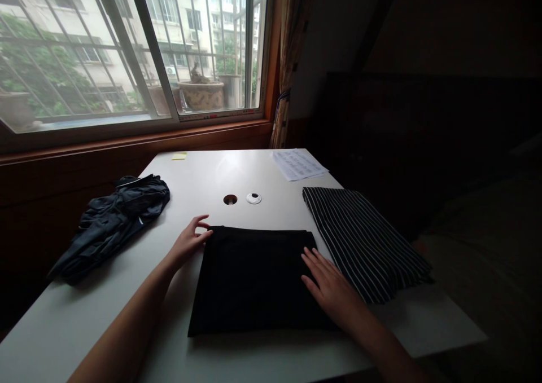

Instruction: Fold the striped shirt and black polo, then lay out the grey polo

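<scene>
A folded black cloth [254, 278] lies flat on the white table [203, 174] in front of me. My left hand [190, 239] rests at the cloth's far left corner, fingers apart and touching its edge. My right hand [328, 284] lies flat on the cloth's right side, fingers stretched out. Neither hand grips anything.
A folded black-and-white striped cloth [364, 242] lies right of the black one. A crumpled dark blue garment [114, 219] sits at the left. Farther back are a cable hole [230, 199], its white cap [254, 198], a printed sheet [298, 164] and a yellow note [179, 156]. A window is behind.
</scene>
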A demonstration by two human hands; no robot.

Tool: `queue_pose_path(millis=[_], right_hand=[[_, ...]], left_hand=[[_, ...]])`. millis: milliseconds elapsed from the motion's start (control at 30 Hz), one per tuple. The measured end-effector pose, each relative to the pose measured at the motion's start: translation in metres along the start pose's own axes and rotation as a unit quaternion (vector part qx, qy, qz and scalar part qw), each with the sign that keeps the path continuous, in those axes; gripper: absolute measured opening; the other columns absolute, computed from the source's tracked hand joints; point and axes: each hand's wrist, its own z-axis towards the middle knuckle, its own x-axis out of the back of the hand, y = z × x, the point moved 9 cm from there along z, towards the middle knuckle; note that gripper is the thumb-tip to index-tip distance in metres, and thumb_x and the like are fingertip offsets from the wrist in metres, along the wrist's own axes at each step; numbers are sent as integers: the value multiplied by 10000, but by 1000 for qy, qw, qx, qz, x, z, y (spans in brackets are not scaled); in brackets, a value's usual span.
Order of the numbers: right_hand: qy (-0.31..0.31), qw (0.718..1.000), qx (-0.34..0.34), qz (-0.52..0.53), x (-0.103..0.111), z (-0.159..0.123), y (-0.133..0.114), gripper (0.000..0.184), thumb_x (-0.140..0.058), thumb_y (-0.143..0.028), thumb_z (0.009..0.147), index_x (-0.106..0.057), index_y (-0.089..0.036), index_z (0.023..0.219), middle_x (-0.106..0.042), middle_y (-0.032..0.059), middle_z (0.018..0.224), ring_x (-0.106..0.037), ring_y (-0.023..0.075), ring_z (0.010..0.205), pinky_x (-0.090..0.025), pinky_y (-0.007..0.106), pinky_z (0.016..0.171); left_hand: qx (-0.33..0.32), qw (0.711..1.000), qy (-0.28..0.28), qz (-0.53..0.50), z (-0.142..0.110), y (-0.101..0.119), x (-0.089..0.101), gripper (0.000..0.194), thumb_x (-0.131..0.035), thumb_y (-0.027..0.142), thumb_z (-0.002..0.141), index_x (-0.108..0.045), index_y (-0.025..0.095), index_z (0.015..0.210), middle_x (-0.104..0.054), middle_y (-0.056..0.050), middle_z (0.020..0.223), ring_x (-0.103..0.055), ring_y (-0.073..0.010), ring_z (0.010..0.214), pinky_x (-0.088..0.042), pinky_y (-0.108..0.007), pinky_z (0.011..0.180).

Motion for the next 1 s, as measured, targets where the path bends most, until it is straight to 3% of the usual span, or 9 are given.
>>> queue_pose_path(millis=[233,533,733,867,1000], right_hand=[[-35,999,14,-26,9,20,-4,501,-496,-448,994,-566,-212,1430,-508,77,1521,-412,311,1441,-346,532,1194],[-65,996,62,25,2,97,-29,534,-589,-388,952,-518,-223,1455,-476,103,1534,-441,288,1403,-352,469,1188],[-106,989,38,96,-7,141,-25,538,-716,-443,871,-595,-251,1359,-622,106,1277,-552,285,1216,-452,412,1055],[-156,975,25,153,-14,154,-26,435,-731,-494,844,-686,-212,1172,-674,97,1154,-613,267,1105,-472,353,971],[-206,963,-7,173,-21,163,-24,463,-738,-584,792,-703,-189,1031,-695,96,1089,-653,263,974,-490,324,837]], left_hand=[[-58,998,3,-39,3,0,-6,562,-708,427,823,-533,236,1321,-622,-73,1187,-690,-202,901,-567,-355,783],[-98,993,32,-51,8,-10,-5,506,-695,359,836,-563,223,1305,-629,-106,1231,-703,-211,924,-582,-368,795],[-109,990,82,-29,7,-6,-1,437,-684,343,840,-602,217,1250,-643,-91,1161,-712,-212,910,-588,-387,821],[-116,988,99,-10,6,-4,3,414,-686,345,841,-615,212,1227,-637,-84,1138,-709,-203,889,-583,-389,834],[-121,988,100,-7,7,-5,4,406,-687,352,844,-621,212,1219,-638,-90,1149,-707,-200,884,-589,-387,826]])
